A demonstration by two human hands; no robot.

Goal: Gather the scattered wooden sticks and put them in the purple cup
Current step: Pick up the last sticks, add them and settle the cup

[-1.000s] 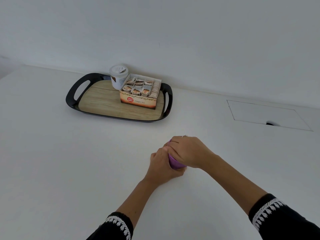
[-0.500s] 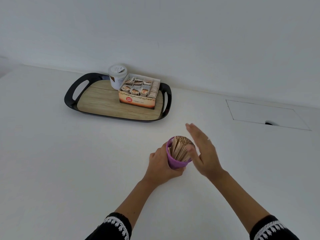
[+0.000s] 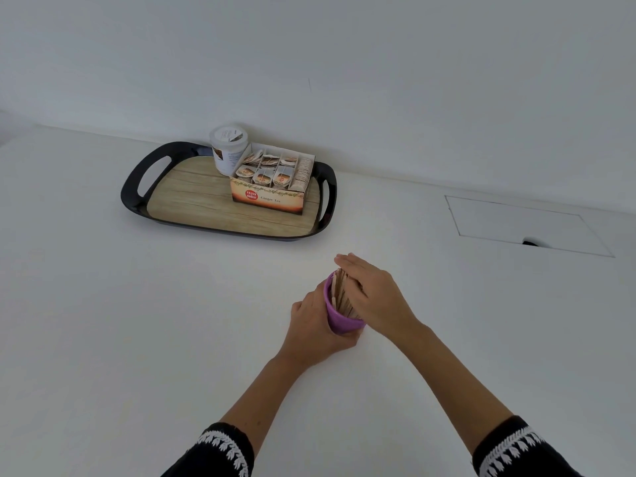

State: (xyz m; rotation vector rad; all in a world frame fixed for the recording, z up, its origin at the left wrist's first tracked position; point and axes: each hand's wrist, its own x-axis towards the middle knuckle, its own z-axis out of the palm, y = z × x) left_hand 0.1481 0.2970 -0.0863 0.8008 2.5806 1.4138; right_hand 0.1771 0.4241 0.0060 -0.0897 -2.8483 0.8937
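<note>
Head view shows the task close to finished: the wooden sticks [image 3: 340, 296] stand packed together in the purple cup [image 3: 339, 320], and no loose stick is visible on the white counter [image 3: 103, 321]. What seems left is only to settle the bundle and let go.

The cup sits near the middle of the counter, well apart from the tray [image 3: 134, 180] near the back edge. The left hand [image 3: 315, 327] grips the cup's side and base, its fingers curled round the smooth purple wall, tipping it slightly. The right hand [image 3: 373, 297] lies flat over the stick tops, fingers straight and together, pressing or patting them level.

The sticks are thin, flat, pale-brown slats with a matte grain; the cup is a small tapering round of plain, probably plastic, material. The tray has a glossy black rim with cut-out handles and a wood-print floor. On it a printed cardboard tea box [image 3: 268, 197] holds rows of paper sachets, and a white lidded tub [image 3: 229, 149] stands just behind it.
</note>
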